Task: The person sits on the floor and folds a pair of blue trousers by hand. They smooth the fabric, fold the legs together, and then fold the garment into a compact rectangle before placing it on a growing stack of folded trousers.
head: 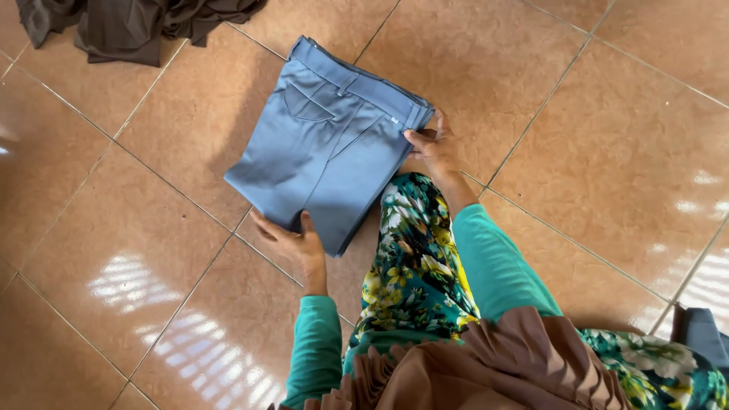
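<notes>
My left hand [292, 243] grips the near edge and my right hand [429, 144] pinches the waistband of the folded blue-grey cotton trousers [323, 144], lying on the tan tiled floor [577, 152]; folding looks nearly finished.

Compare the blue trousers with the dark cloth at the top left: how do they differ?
The blue trousers are folded into a neat flat stack; the dark cloth lies crumpled in a heap. The trousers are light blue-grey, the cloth dark brown-grey. The left hand and right hand grip the trousers' edges; nothing touches the cloth. Both lie on the tiled floor.
</notes>
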